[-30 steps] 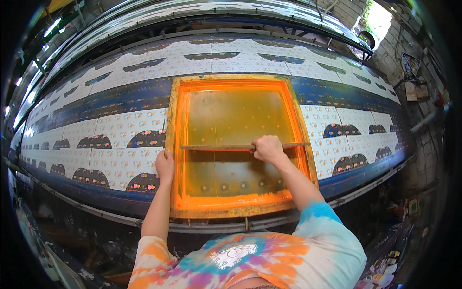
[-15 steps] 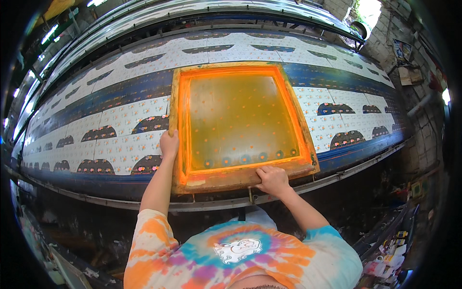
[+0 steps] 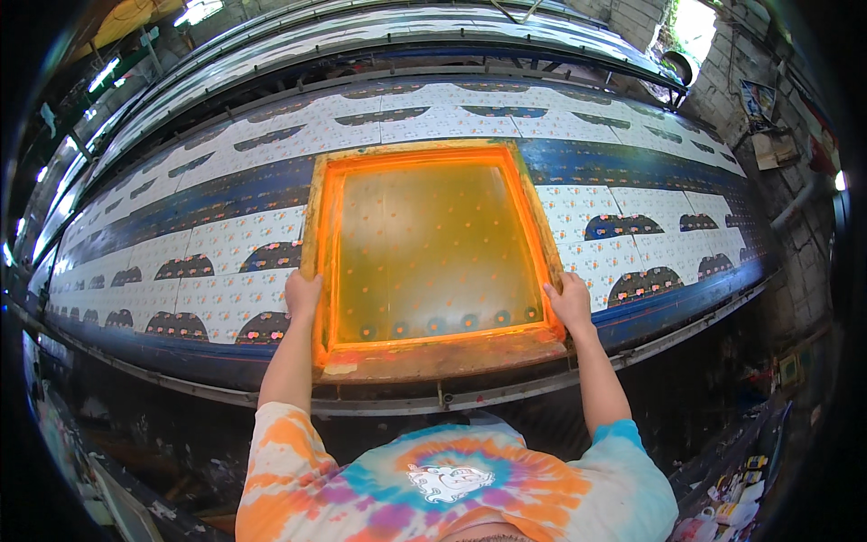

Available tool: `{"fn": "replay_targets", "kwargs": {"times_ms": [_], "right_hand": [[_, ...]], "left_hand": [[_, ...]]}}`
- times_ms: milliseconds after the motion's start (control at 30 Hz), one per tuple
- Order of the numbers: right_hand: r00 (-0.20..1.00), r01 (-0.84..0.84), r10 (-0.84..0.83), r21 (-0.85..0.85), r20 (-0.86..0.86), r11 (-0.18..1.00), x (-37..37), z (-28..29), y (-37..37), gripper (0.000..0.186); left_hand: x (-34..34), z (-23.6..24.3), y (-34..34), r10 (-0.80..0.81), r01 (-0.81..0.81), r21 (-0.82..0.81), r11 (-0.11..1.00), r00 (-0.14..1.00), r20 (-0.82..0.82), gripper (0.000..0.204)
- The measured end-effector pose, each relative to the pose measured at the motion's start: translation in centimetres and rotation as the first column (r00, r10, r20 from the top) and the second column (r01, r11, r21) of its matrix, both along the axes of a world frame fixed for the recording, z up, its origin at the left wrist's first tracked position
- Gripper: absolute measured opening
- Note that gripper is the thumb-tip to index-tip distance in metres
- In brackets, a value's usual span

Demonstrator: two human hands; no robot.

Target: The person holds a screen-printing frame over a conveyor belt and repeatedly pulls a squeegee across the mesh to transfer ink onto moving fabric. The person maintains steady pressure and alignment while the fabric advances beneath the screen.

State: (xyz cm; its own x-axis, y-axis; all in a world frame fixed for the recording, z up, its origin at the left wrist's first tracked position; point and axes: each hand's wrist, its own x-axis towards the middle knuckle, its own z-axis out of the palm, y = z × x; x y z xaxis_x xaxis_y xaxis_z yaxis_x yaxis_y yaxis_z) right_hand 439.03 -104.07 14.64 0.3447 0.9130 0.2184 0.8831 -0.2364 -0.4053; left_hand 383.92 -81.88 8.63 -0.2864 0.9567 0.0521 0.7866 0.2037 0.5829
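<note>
A wooden screen-printing frame [image 3: 433, 361] with orange-stained inner edges and a greenish-yellow mesh [image 3: 433, 244] lies over the near side of a long printing table. Orange dots and a row of dark ringed spots show on the mesh. My left hand [image 3: 302, 294] grips the frame's left side rail, its fingers wrapped round the outer edge. Opposite it, my right hand [image 3: 569, 303] holds the right rail near the lower corner, thumb over the wood. Printed white fabric panels [image 3: 217, 226] with small orange flowers and dark half-round patches extend on both sides of the frame.
The table's metal rail [image 3: 217, 392] runs along its near edge, just in front of me. Further tables [image 3: 406, 41] stretch away at the back. A block wall [image 3: 736, 63] stands at the right, and assorted bottles and packets [image 3: 741, 492] sit low at the right.
My right hand has moved from the frame's front rail to its right side rail. My left hand still holds the left rail. The frame appears slightly lower and further left in view.
</note>
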Motion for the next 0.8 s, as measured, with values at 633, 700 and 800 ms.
{"fn": "replay_targets", "kwargs": {"times_ms": [633, 700, 800], "right_hand": [[0.967, 0.152, -0.210, -0.340, -0.142, 0.928, 5.5, -1.5, 3.7, 0.058], [0.965, 0.143, -0.206, -0.335, -0.163, 0.931, 5.2, -1.6, 3.9, 0.057], [0.973, 0.120, -0.165, -0.261, -0.161, 0.958, 5.6, -2.5, 3.7, 0.055]], "left_hand": [[0.6, 0.3, 0.2, -0.003, 0.002, 0.026, 1.000, 0.999, 0.040, 0.040], [-0.1, -0.4, 0.3, 0.015, -0.015, 0.026, 1.000, 1.000, 0.024, 0.040], [-0.4, 0.2, 0.8, 0.005, -0.005, -0.015, 1.000, 1.000, 0.007, 0.039]]}}
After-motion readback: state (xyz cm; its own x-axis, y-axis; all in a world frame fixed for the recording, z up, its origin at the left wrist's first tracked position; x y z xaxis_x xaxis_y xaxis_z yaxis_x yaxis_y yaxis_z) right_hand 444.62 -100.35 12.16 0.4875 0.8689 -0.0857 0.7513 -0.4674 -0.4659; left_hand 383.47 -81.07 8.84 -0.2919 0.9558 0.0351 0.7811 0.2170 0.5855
